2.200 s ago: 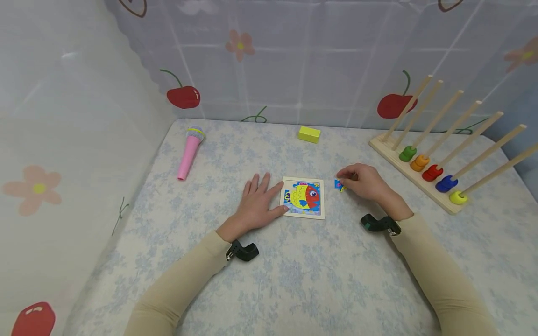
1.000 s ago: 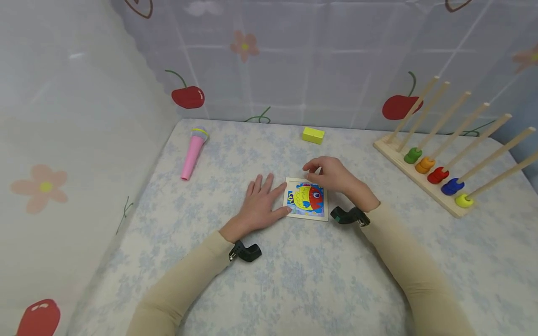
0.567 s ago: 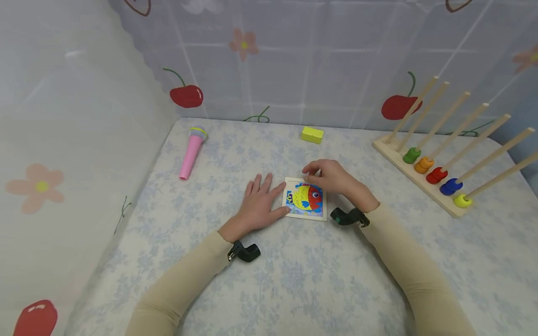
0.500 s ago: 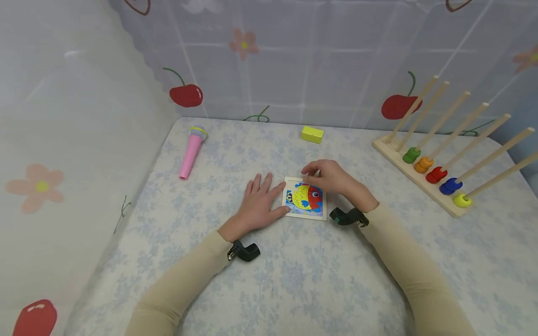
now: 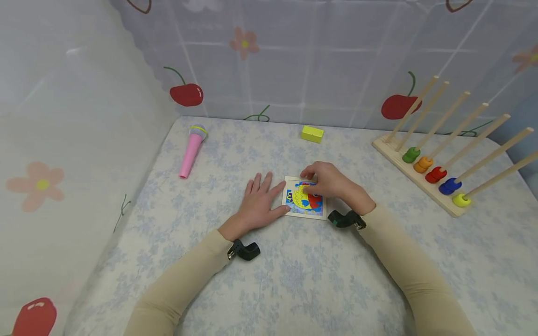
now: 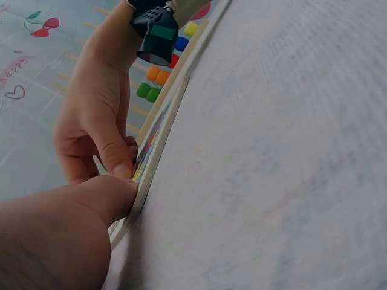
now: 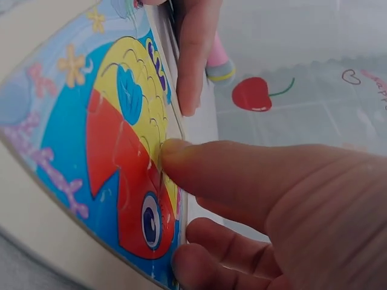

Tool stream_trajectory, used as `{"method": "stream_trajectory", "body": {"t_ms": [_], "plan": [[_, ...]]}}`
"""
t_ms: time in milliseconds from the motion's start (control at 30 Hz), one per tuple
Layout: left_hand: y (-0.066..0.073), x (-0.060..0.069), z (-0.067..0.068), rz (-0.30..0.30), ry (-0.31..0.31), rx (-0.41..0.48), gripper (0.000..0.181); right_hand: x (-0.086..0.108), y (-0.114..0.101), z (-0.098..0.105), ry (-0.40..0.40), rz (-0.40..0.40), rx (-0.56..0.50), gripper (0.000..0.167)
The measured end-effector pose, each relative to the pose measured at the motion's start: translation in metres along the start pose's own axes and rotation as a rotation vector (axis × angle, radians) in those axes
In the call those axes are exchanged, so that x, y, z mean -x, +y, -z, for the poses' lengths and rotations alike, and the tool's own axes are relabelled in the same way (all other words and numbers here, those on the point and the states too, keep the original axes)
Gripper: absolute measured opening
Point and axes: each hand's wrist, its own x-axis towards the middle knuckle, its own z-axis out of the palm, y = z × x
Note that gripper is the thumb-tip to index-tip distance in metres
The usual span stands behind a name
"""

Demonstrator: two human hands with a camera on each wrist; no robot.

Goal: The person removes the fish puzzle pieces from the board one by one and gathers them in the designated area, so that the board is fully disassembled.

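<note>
Right hand [image 5: 331, 181] shifted — thumb now on fish puzzle [image 5: 303, 203], fingers bent, left hand [image 5: 258, 205] spread, touching puzzle edge

The word "happy" [image 6: 14, 70] stands on the pale printed wall sheet [image 6: 27, 142], beside a heart outline [image 6: 15, 92]; in the right wrist view the lettering [image 7: 375, 81] is cut off, only partly legible

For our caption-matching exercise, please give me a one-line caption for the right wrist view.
The right hand touches the fish puzzle, the left hand by its edge, the microphone behind.
</note>
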Motion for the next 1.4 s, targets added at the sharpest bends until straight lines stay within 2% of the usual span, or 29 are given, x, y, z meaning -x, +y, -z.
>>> {"method": "stream_trajectory", "body": {"t_ms": [300, 567, 1100, 1400], "plan": [[-0.001, -0.001, -0.001, -0.002, -0.007, 0.001, 0.072, 0.003, -0.007, -0.004, 0.022, 0.008, 0.056, 0.037], [-0.001, 0.001, -0.001, 0.003, -0.019, 0.002, 0.072, 0.007, -0.012, -0.008, 0.020, 0.000, 0.049, 0.035], [0.000, 0.000, 0.001, -0.002, -0.014, -0.004, 0.072, 0.004, -0.010, -0.005, -0.006, -0.009, 0.030, 0.038], [-0.001, 0.000, 0.001, -0.008, -0.014, -0.004, 0.072, 0.005, -0.011, -0.006, 0.012, -0.011, 0.046, 0.035]]}}
